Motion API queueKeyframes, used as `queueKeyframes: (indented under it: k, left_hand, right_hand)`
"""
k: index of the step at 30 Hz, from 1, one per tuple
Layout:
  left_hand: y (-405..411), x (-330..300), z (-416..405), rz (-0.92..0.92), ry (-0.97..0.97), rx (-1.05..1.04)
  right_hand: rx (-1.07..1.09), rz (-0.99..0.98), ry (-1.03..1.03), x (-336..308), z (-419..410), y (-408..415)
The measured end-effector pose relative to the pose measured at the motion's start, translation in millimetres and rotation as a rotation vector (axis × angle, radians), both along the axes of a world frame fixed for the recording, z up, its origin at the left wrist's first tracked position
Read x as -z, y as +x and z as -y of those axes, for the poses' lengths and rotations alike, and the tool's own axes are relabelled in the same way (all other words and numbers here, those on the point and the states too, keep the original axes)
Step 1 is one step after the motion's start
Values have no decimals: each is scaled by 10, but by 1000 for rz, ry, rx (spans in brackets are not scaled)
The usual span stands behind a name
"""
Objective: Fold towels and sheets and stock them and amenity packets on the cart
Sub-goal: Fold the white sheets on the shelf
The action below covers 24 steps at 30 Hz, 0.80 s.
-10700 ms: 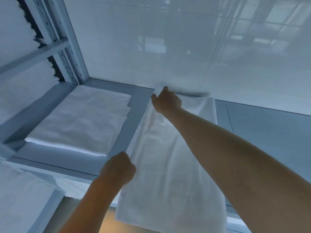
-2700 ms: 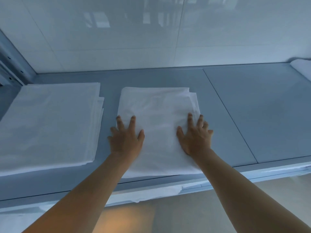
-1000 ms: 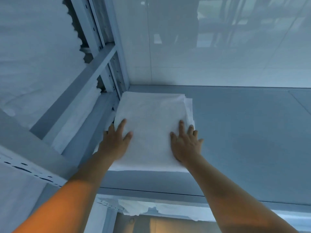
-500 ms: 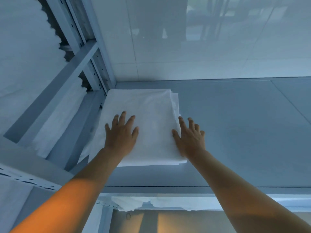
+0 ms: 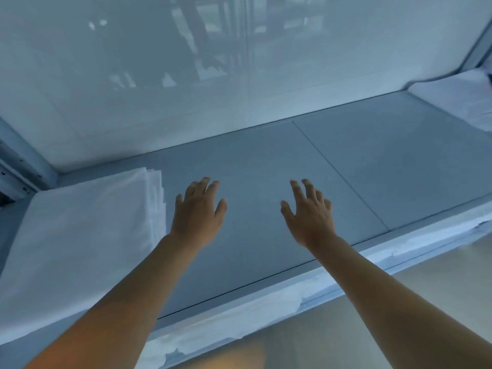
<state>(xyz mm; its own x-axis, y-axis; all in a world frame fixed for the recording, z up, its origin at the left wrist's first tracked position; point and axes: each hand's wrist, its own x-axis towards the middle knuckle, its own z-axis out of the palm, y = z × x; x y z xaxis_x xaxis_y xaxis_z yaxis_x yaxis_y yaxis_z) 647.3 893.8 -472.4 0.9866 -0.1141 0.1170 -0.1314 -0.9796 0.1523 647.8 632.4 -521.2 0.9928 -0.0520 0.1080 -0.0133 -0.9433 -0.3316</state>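
Grey shelf [image 5: 266, 166] runs out bare under both my hands, with a glossy white wall behind it. Just beside my left hand [image 5: 198, 209] lies the stack of folded sheets [image 5: 80, 227], squared up against the corner post, its layered edges facing my thumb side. My left hand is spread and holds nothing; my right hand [image 5: 308, 211] is likewise spread, fingers loose, hovering over the shelf, well apart from the stack. I judge one stack is stocked and I am between pieces. Next I need another sheet or towel to fold. Far off beyond my right hand sits another white bundle of linen [image 5: 458, 97]. Nothing blocks the shelf between.
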Motion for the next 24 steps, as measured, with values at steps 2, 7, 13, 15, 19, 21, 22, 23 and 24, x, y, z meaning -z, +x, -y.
queueKeyframes:
  k: [2, 7, 13, 15, 19, 21, 22, 23, 24]
  left_hand:
    - [79, -12, 505, -6, -3, 46]
    - [279, -52, 1727, -4, -11, 155]
    - [430, -44, 3144, -3, -20, 258]
    - [444, -37, 3596, -6, -38, 287]
    - [459, -10, 4389, -7, -64, 338]
    - [474, 18, 4707, -12, -73, 364]
    - [485, 37, 4856, -15, -74, 380]
    - [501, 55, 4994, -20, -75, 395]
    - [519, 74, 5123, -23, -75, 411]
  right_hand:
    - [43, 6, 2, -15, 512, -32]
    - [145, 23, 18, -76, 1742, -86]
    - [243, 40, 36, -105, 3084, -212]
    - [276, 39, 38, -106, 3490, -262]
    - [324, 31, 30, -104, 4187, -371]
    - [347, 31, 24, -118, 4482, -396]
    - [361, 31, 23, -124, 4626, -407]
    - [376, 33, 22, -128, 4759, -422]
    - [391, 35, 21, -123, 4881, -437]
